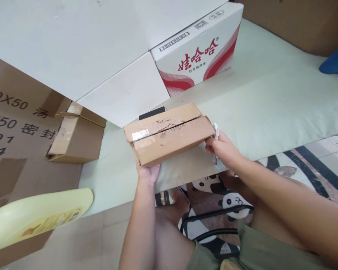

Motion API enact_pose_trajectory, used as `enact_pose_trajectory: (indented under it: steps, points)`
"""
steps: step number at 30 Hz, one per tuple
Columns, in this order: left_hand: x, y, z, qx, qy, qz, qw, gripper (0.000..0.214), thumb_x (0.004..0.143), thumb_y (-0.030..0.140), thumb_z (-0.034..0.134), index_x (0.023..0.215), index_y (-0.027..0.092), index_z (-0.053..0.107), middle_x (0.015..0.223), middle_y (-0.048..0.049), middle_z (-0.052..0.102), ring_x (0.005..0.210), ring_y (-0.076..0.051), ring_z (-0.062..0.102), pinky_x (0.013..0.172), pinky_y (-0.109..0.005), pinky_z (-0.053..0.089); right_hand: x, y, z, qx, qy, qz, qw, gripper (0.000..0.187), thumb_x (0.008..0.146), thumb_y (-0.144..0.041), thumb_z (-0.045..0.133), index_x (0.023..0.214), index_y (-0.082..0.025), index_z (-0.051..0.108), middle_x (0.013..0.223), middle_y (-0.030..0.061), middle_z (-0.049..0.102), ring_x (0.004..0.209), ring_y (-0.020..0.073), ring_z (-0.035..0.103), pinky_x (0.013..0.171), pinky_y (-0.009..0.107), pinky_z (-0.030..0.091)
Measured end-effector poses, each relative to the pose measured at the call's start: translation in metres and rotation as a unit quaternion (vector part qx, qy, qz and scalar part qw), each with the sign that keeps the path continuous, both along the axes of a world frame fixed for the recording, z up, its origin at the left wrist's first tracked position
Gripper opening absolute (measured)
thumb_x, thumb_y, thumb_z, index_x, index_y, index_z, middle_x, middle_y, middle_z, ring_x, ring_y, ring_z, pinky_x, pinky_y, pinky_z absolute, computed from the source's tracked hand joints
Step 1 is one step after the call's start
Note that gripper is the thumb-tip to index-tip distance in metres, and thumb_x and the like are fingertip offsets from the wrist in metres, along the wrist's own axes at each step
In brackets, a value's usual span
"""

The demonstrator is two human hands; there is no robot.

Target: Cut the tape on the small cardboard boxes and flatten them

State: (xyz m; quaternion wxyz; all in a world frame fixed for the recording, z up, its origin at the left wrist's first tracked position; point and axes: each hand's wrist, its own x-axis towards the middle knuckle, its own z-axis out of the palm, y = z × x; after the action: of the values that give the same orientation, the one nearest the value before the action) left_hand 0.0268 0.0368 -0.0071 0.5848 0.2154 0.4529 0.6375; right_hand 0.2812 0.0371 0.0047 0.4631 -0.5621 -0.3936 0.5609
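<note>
A small brown cardboard box (171, 140), with a seam along its top and a shiny strip of clear tape at the left end, is tilted above the pale cloth-covered surface. My left hand (148, 170) grips its lower left corner from beneath, palm up. At the right end, my right hand (221, 147) closes its fingers against the box's edge. A slim white tool (216, 129) with a thin dark tip, perhaps a utility knife, is also held in that hand. Dark scuffs mark the box top along the seam, and its underside is hidden.
Behind the box lies a dark flat device (152, 113) beside white cartons (197, 62). Another cardboard box (79, 137) and a large carton (8, 123) stand left. A yellow bottle (42, 215) is in the left foreground. Something blue (336, 60) sits at far right.
</note>
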Motion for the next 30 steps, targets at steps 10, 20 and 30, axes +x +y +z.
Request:
enact_pose_trajectory:
  steps: [10, 20, 30]
  points:
    - [-0.0016, -0.0001, -0.0016, -0.001, 0.001, 0.008, 1.0, 0.042, 0.077, 0.054, 0.066, 0.104, 0.023, 0.073, 0.105, -0.0078, 0.076, 0.103, -0.027, 0.067, 0.082, -0.037, 0.055, 0.0001, 0.0004, -0.0017, -0.001, 0.006, 0.002, 1.0, 0.013, 0.063, -0.021, 0.05, 0.073, -0.024, 0.042, 0.063, -0.0015, 0.048, 0.057, 0.0144, 0.043, 0.054, 0.033, 0.034]
    - [-0.0026, 0.0004, -0.0007, 0.004, -0.017, 0.011, 1.0, 0.041, 0.079, 0.053, 0.064, 0.103, 0.021, 0.073, 0.102, -0.0083, 0.076, 0.097, -0.027, 0.069, 0.077, -0.036, 0.056, -0.0022, -0.0015, -0.0034, -0.013, 0.002, 0.015, 1.0, 0.013, 0.063, -0.021, 0.05, 0.075, -0.023, 0.044, 0.063, -0.0028, 0.049, 0.056, 0.0134, 0.044, 0.054, 0.031, 0.032]
    - [-0.0042, 0.0004, -0.0021, 0.006, -0.024, 0.011, 1.0, 0.037, 0.079, 0.051, 0.063, 0.097, 0.02, 0.074, 0.097, -0.0079, 0.077, 0.094, -0.026, 0.07, 0.074, -0.036, 0.058, -0.0027, -0.0009, -0.0034, -0.009, 0.008, 0.013, 1.0, 0.013, 0.064, -0.021, 0.049, 0.075, -0.023, 0.044, 0.064, -0.0031, 0.048, 0.055, 0.013, 0.044, 0.054, 0.031, 0.032]
